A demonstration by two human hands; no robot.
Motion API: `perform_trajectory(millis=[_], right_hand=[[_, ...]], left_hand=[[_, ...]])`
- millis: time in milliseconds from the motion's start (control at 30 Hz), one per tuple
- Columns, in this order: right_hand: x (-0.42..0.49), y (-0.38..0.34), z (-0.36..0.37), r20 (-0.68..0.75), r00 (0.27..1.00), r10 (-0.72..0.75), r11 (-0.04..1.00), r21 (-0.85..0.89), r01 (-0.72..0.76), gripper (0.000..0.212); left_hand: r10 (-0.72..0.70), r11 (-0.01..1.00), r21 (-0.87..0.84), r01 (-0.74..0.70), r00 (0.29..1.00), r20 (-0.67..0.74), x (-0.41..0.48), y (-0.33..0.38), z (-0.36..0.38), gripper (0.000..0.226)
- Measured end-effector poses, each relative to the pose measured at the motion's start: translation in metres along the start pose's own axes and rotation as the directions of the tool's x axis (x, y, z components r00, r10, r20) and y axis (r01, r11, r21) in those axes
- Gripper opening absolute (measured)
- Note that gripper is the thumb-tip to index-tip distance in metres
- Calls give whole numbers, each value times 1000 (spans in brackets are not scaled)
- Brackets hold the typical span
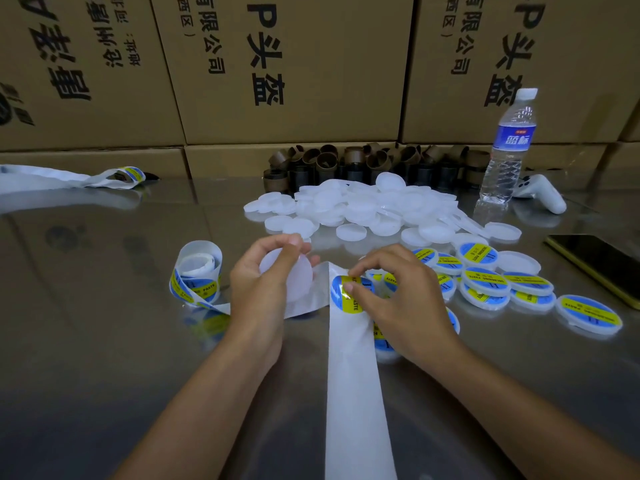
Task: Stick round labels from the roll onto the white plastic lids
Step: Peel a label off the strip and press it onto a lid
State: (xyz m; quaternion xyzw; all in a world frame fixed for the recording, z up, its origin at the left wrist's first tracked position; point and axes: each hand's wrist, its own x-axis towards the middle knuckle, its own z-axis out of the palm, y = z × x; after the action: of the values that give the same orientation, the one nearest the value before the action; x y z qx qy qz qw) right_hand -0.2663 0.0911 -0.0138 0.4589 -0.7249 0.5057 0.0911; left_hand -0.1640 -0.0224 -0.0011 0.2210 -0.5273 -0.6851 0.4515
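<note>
L hand (263, 289) holds one blank lid (294, 271), fingers and thumb curled round its rim, flat face tilted up and toward the R side. R hand (408, 303) is bent over the next label (341, 289), thumb and forefinger tips nipping its left edge; can't tell from this angle whether that edge is lifted off the liner or only pressed. Key relation: label sits just R of the held lid, between the two hands, near but not touching it, so the transfer looks like a short sideways carry R to L, with the R hand bringing and the L hand presenting the lid. Backing strip (353, 393) bends at the label: the spent leg runs toward the person, the other passes L under the L hand to the roll (195, 271), standing on the steel table (104, 341). Blank lids pile (356, 206) lies beyond the hands; labelled lids (485, 277) cluster beside and behind the R hand.
</note>
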Motion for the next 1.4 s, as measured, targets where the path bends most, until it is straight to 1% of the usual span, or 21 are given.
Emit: perform_trajectory(millis=[67,133,267,400,600,667,833,900,1000,1067,1167,1233,1300,1400], right_hand=[[0,1,0,4,1000,-12,1000,-17,12,26],[0,2,1,16,999,-44,998,-37,45,23],[-1,0,1,55,985,-163,982,-88,167,16],[-2,-1,1,67,953,-297,951,-70,301,8],[-3,-1,2,48,953,-300,954,-1,301,8],[-4,-2,1,48,961,-271,962,28,270,10],[-4,-4,1,54,989,-140,986,98,134,10],[-4,-5,1,35,993,-115,985,133,110,10],[-4,-10,0,-2,996,-86,969,233,84,11],[-3,-13,-2,-47,997,-58,942,328,70,11],[1,-18,-5,-67,996,52,865,502,-11,18],[3,-22,-7,-40,992,116,824,562,-74,25],[4,-24,-9,27,985,169,768,623,-148,32],[2,-29,-9,98,975,200,724,656,-214,29]], left_hand=[[-77,981,-171,89,994,79,0,4,2,6],[-123,949,-268,168,977,175,-1,4,3,20],[-176,911,-313,267,941,290,-2,5,4,31],[-228,891,-318,325,925,304,-1,3,2,34],[-280,862,-345,371,916,286,1,3,0,39],[-294,861,-336,381,913,284,3,2,-1,39],[-318,859,-304,413,894,316,3,-1,-3,41],[-314,862,-294,412,891,328,3,-2,-2,41],[-303,873,-278,401,892,336,3,-4,-1,41],[-296,873,-281,399,891,345,4,-4,0,41],[-281,885,-268,381,896,345,4,-4,1,41],[-265,894,-257,366,897,354,3,-4,3,41],[-250,901,-248,356,893,373,3,-5,4,44],[-248,909,-222,354,884,396,1,-5,5,50]])
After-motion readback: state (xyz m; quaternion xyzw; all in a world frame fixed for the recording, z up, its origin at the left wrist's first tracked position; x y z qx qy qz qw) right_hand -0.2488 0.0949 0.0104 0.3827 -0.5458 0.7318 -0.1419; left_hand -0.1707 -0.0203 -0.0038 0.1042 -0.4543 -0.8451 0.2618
